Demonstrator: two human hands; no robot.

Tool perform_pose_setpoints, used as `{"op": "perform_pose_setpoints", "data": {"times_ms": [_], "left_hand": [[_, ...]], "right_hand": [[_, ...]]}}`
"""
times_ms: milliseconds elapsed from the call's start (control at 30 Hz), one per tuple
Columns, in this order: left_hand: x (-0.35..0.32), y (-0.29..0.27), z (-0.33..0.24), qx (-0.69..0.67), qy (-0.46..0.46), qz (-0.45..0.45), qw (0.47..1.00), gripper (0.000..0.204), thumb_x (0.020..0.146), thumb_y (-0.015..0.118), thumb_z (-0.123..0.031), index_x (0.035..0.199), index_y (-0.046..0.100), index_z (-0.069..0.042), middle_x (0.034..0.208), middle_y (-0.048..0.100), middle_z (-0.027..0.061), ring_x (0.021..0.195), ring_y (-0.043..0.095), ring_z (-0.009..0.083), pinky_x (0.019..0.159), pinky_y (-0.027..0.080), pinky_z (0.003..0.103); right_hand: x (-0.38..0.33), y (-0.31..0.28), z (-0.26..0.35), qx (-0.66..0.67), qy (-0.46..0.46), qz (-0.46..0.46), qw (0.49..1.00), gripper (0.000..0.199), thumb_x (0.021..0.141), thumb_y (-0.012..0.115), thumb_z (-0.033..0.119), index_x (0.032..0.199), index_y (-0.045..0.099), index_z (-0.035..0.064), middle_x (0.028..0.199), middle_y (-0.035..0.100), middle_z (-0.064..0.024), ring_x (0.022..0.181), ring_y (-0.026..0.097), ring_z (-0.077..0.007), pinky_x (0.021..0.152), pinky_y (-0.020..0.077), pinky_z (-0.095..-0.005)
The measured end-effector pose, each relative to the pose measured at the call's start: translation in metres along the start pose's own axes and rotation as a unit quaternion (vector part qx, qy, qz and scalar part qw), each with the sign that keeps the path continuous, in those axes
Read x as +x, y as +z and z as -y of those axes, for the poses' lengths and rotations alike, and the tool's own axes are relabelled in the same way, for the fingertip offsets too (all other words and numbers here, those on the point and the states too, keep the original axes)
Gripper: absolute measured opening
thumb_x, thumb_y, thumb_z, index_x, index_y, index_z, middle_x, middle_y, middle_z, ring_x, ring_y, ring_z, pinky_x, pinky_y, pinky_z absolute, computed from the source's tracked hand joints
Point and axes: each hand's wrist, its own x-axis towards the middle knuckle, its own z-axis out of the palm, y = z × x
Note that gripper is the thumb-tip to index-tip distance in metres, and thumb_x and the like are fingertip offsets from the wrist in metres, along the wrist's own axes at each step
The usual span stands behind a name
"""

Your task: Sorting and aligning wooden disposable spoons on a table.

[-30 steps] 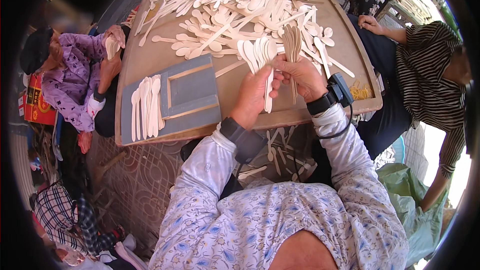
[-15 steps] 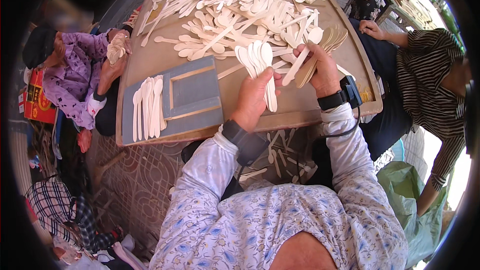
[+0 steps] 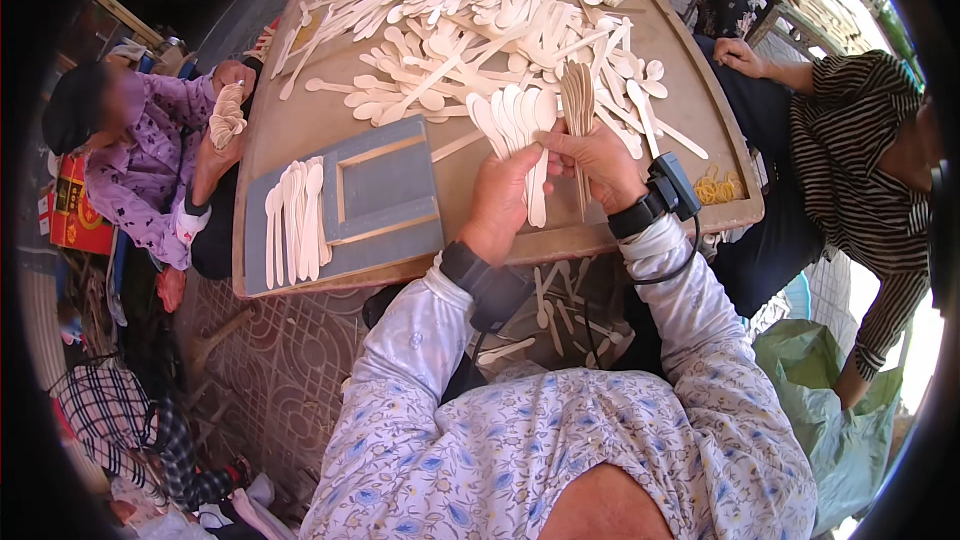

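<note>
Pale wooden spoons are heaped loose across a brown table (image 3: 310,125) with a raised rim, a tangle of yellow bands (image 3: 715,187) kept in its near right corner. By the near left corner, a grey board (image 3: 385,180) edged with wooden strips is laid flat, and a row of spoons (image 3: 292,225) is lined up along its left part, bowls pointed away from the wearer. At right, a green sack (image 3: 830,370) is reached by a co-worker's hand (image 3: 850,387); its contents cannot be made out.

Over the table's near edge, the wearer's forearms are angled inward, both wrists banded in black, and the hands are brought together, almost touching. In the left hand (image 3: 497,202), a fan of spoons (image 3: 518,120) is gripped by the handles, fingers closed around them, bowls raised and spread. In the right hand (image 3: 605,162), a tight upright stack of spoons (image 3: 578,100) is held edge-on by curled fingers, while the thumb appears set against the fan's rightmost spoon. Beyond both hands, the loose heap (image 3: 470,35) is spread toward the far edge.
</note>
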Motion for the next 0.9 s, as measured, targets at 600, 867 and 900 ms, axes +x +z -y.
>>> {"op": "perform_pose_setpoints", "data": {"times_ms": [600, 867, 900], "left_hand": [[0.004, -0.007, 0.005, -0.027, 0.005, -0.012, 1.0, 0.019, 0.084, 0.052, -0.017, 0.093, 0.055, -0.001, 0.077, 0.058, 0.0064, 0.064, 0.054, 0.0136, 0.053, 0.046, 0.027], [0.001, 0.0, 0.004, -0.027, 0.001, -0.02, 0.999, 0.021, 0.083, 0.055, -0.013, 0.1, 0.056, -0.001, 0.082, 0.06, 0.007, 0.069, 0.058, 0.0148, 0.053, 0.046, 0.026], [0.001, 0.001, 0.003, -0.026, 0.004, -0.018, 0.999, 0.021, 0.083, 0.055, -0.012, 0.1, 0.056, -0.001, 0.082, 0.06, 0.0069, 0.069, 0.058, 0.0151, 0.053, 0.046, 0.026]], "right_hand": [[0.001, -0.024, 0.017, 0.07, -0.067, -0.089, 0.991, 0.014, 0.075, 0.066, 0.013, 0.076, 0.053, 0.0072, 0.062, 0.048, 0.0024, 0.049, 0.043, -0.0065, 0.043, 0.0336, -0.0202], [0.001, 0.002, -0.003, -0.01, -0.015, -0.034, 0.999, 0.013, 0.074, 0.067, 0.012, 0.076, 0.057, 0.0033, 0.061, 0.053, -0.0003, 0.047, 0.043, -0.0063, 0.043, 0.0326, -0.0196], [0.001, 0.002, -0.002, -0.01, -0.015, -0.034, 0.999, 0.013, 0.074, 0.067, 0.012, 0.076, 0.057, 0.0033, 0.061, 0.053, -0.0003, 0.047, 0.043, -0.0063, 0.043, 0.0326, -0.0196]]}}
